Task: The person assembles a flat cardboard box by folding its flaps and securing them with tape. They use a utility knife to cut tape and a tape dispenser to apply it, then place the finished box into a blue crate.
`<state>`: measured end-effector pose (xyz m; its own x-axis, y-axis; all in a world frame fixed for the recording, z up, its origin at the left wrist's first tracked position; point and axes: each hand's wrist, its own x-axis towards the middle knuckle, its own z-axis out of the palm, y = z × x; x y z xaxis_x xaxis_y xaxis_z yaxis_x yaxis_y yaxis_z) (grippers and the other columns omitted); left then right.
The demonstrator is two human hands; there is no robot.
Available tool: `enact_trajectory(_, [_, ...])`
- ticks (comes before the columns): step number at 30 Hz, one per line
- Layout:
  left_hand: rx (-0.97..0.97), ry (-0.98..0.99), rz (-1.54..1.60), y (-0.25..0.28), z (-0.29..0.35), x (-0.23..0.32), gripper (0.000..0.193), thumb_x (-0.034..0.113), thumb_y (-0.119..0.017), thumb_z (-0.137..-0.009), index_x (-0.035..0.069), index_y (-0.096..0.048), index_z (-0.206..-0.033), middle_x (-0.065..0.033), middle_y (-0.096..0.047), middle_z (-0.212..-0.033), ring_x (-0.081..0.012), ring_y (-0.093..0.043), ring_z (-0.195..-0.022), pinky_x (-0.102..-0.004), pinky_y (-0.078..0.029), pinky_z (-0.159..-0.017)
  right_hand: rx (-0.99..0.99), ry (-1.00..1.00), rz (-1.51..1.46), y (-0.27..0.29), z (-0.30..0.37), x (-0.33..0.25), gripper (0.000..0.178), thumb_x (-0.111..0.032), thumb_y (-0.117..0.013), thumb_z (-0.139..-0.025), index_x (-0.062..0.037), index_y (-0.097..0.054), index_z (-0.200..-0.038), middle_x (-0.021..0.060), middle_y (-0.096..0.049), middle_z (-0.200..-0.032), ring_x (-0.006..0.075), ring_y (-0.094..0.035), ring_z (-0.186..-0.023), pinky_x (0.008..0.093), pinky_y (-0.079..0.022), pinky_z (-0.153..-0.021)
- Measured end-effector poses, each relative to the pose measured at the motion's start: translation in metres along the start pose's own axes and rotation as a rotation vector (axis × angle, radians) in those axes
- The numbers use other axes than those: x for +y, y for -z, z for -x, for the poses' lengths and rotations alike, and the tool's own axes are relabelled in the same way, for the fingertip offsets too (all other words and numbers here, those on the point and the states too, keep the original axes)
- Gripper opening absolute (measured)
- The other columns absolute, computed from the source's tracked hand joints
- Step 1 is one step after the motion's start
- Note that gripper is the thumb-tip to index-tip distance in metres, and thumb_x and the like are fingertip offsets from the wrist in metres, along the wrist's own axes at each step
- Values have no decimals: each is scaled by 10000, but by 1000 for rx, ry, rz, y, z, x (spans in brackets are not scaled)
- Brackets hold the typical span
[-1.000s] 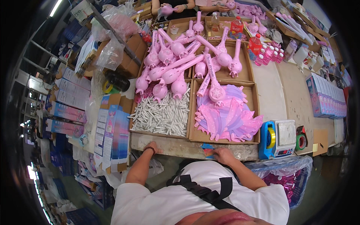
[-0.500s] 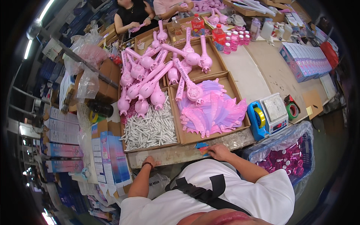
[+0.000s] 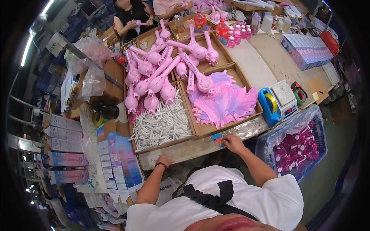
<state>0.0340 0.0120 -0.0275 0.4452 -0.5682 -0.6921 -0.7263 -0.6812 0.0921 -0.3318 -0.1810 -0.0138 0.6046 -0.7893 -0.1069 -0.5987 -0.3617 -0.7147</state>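
Palm down on the table's near edge, my left hand lies in front of the tray of small white sticks, holding nothing visible. Farther right, my right hand rests on the same edge with loosely bent fingers. Its fingertips are beside a small blue and red patch; whether they touch it is unclear. Beyond that hand, a cardboard tray holds a heap of pink and purple wing-shaped pieces. Several pink wands with round heads are piled over the trays, one lying across the wing pieces.
At the right stand a blue tape dispenser, a scale and a blue basket of magenta bottles. Printed boxes stand at left. Across the table two people handle pink pieces, near red-labelled bottles.
The whole view has shifted and turned slightly. Both my hands stay on the near edge, the right beside the coloured patch. A person across the table has moved their hands a little.
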Motion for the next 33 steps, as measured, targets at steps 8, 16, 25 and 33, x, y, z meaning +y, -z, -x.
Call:
enact_trajectory(8, [73, -58, 33, -7, 7, -11, 494, 384, -689, -731, 8, -607, -1041, -219, -612, -1079, -362, -578, -1021, -437, -469, -859, 55, -4, 90, -29, 2, -20, 204, -223, -589, -788, -86, -685, -906, 121, -654, -896, 329, -551, -926, 419, -421, -852])
enact_trajectory(16, [129, -264, -57, -18, -15, -20, 418, 335, -641, -764, -20, -607, -982, -245, -616, -1024, -395, -579, -987, -456, -466, -842, 27, 208, 222, -73, 80, -54, 151, -192, -622, -737, -86, -658, -839, 113, -630, -848, 318, -581, -900, 441, -464, -783])
enact_trajectory(25, [113, -372, -62, -24, -23, -29, 350, 279, -630, -785, -32, -565, -931, -237, -631, -948, -376, -599, -929, -431, -473, -812, -137, -841, -60, -83, 255, 58, 293, -259, -523, -769, -116, -689, -964, 135, -670, -931, 328, -630, -883, 407, -503, -800])
enact_trajectory(33, [329, -155, -4, -42, -19, -24, 261, 200, -587, -795, -29, -570, -920, -259, -614, -941, -393, -589, -930, -437, -477, -804, 181, -889, -268, -115, 372, 88, 248, -265, -544, -752, -109, -701, -864, 144, -666, -871, 329, -635, -820, 409, -504, -741])
